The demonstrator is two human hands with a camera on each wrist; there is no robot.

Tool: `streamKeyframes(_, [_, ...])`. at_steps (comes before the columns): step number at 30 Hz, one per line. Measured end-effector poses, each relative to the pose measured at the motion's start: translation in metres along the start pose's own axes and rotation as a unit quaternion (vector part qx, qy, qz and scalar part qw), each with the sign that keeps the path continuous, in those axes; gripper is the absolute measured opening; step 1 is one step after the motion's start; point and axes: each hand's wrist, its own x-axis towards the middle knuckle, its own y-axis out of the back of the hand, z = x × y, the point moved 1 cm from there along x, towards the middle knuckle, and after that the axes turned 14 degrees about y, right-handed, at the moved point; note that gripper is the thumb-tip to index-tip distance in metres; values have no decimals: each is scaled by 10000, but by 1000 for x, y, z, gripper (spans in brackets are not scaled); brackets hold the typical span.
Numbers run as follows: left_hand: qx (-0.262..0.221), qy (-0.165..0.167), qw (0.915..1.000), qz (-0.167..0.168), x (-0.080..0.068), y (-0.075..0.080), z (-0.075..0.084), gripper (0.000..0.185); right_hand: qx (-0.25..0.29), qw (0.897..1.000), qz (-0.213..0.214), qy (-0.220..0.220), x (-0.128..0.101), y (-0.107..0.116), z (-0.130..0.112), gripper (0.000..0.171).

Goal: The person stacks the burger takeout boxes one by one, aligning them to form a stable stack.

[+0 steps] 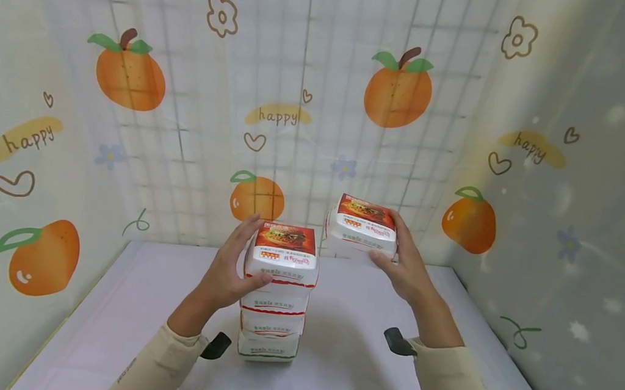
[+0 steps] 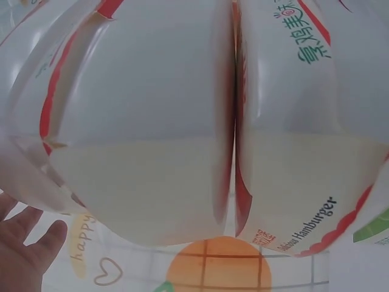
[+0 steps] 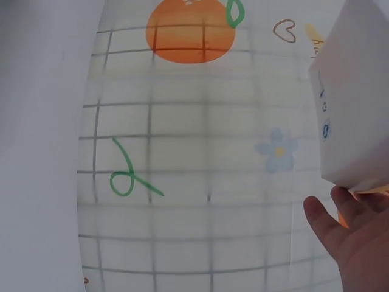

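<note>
— Stack status?
— Four hamburger boxes piled at centre of the white tabletop (image 1: 117,302). The left hand (image 1: 228,266) grips the top box (image 1: 284,253) from its 9 o'clock side, fingers curled round the edge.
— Second item?
— A fifth box (image 1: 364,225), held in the air at the stack's 2 o'clock, apart from it. The right hand (image 1: 405,258) clasps its 3 o'clock side.

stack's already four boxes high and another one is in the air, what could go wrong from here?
1. The stack of boxes is narrow and tall; only the left hand steadies its top box, so a nudge could topple it.
2. The right hand holds the lifted box by one end, tilted; that grip may slip.
3. The boxes look like soft paper, so they could crush.
</note>
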Motion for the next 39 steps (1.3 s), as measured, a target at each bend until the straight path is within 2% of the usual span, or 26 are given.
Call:
streamKeyframes(11, [-26, 18, 10000, 61, 1, 3, 1, 87, -43, 9998, -58, -158, 17, -12, -18, 97])
streamKeyframes(17, [-92, 6, 10000, 17, 3, 4, 4, 87, -136, 9999, -38, -97, 26, -14, -22, 97])
streamKeyframes(24, [-41, -152, 9999, 58, 5, 3, 5, 86, -323, 9994, -67, 46, 31, -16, -29, 97])
streamKeyframes(31, [-171, -303, 9994, 43, 5, 4, 4, 87, -152, 9997, -170, -11, 36, -19, -36, 96])
streamKeyframes(39, [-241, -238, 9994, -37, 6, 5, 7, 86, 242, 9995, -160, 129, 40, -29, -46, 96])
